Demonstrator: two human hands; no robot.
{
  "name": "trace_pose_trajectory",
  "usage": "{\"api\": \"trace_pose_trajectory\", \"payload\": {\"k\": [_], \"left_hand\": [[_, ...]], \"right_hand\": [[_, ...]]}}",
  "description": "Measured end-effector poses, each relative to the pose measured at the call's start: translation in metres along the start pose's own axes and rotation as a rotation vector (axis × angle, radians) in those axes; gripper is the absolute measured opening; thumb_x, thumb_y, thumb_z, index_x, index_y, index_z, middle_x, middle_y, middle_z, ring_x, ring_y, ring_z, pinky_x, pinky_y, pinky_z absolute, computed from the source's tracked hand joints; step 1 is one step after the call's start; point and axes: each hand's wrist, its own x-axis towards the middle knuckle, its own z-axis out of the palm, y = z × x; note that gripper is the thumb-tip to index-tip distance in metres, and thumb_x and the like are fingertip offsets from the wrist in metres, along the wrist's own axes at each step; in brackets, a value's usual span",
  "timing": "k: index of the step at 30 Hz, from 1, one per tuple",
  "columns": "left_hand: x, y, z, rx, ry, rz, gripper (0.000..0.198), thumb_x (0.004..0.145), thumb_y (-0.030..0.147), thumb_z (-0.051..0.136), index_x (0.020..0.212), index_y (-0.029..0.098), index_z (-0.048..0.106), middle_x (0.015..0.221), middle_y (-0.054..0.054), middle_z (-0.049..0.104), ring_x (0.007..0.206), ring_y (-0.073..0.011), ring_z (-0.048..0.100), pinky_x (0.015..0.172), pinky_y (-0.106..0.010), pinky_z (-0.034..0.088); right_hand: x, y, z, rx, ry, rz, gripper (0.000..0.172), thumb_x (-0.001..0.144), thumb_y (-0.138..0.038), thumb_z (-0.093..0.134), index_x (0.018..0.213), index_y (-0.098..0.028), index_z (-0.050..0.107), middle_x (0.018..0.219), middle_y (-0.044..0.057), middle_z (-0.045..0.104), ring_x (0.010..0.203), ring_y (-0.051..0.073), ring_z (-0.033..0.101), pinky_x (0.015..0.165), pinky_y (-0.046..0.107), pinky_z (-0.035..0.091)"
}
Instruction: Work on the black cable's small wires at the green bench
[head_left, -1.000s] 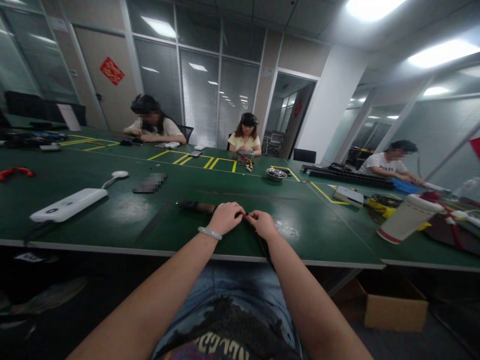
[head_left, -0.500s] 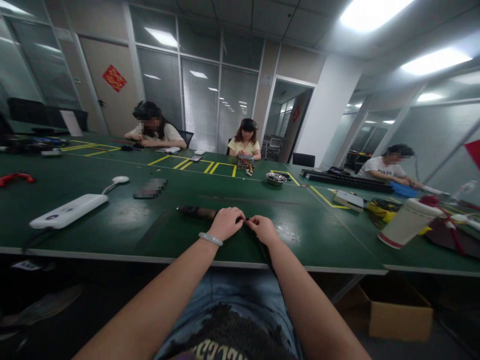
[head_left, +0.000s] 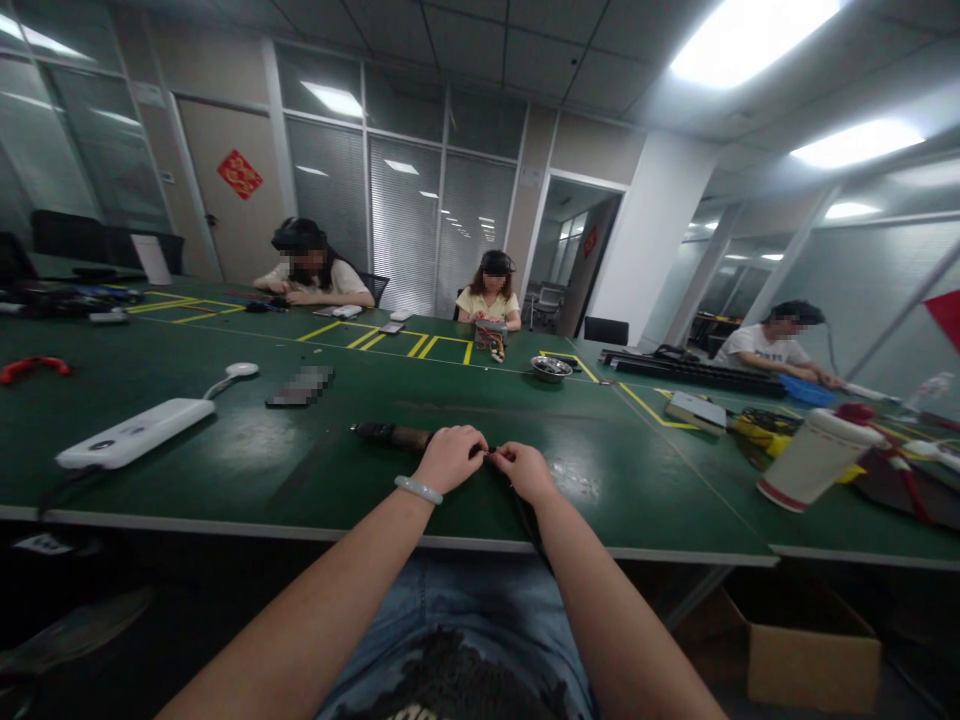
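A slim, dark electric screwdriver (head_left: 391,434) with a brown body lies on the green table, its metal tip facing left. My left hand (head_left: 452,460) is closed over its rear end, which the fingers cover. Close beside it, the fingertips of my right hand (head_left: 523,469) pinch the black cord (head_left: 531,522) where it meets the tool's back end. The exact joint is too small and covered to make out. From there the cord runs down over the table's front edge.
Left on the table (head_left: 360,500) are a white power strip (head_left: 139,433), a phone (head_left: 300,387) and red-handled pliers (head_left: 36,369). A metal bowl (head_left: 551,369) stands ahead. A tilted cup (head_left: 814,460) and a white box (head_left: 696,411) are right. Several people work around the table.
The view has tipped up slightly, so the table sits lower in the picture. Both hands keep their places at the tool's rear end, with only slight finger movement.
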Motion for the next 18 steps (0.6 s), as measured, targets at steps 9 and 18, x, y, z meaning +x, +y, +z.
{"api": "trace_pose_trajectory", "payload": {"k": [9, 18], "left_hand": [[0.0005, -0.0018, 0.0015, -0.001, -0.002, 0.032, 0.013, 0.084, 0.027, 0.055, 0.088, 0.024, 0.067, 0.096, -0.002, 0.066, 0.089, -0.0185, 0.058, 0.083, -0.034, 0.041], [-0.0003, -0.0014, 0.0021, 0.0, 0.019, 0.012, 0.016, 0.083, 0.029, 0.058, 0.097, 0.023, 0.065, 0.098, -0.003, 0.066, 0.093, -0.0199, 0.058, 0.085, -0.034, 0.041]], "right_hand": [[-0.0015, -0.0017, -0.0015, -0.017, -0.006, 0.006, 0.026, 0.084, -0.043, 0.058, 0.083, -0.019, 0.069, 0.068, 0.0, 0.066, 0.051, 0.01, 0.053, 0.049, 0.021, 0.036], [-0.0001, 0.0008, -0.0003, -0.043, 0.015, -0.028, 0.026, 0.083, -0.042, 0.059, 0.081, -0.018, 0.069, 0.065, -0.001, 0.064, 0.054, 0.01, 0.053, 0.05, 0.02, 0.034]]}}
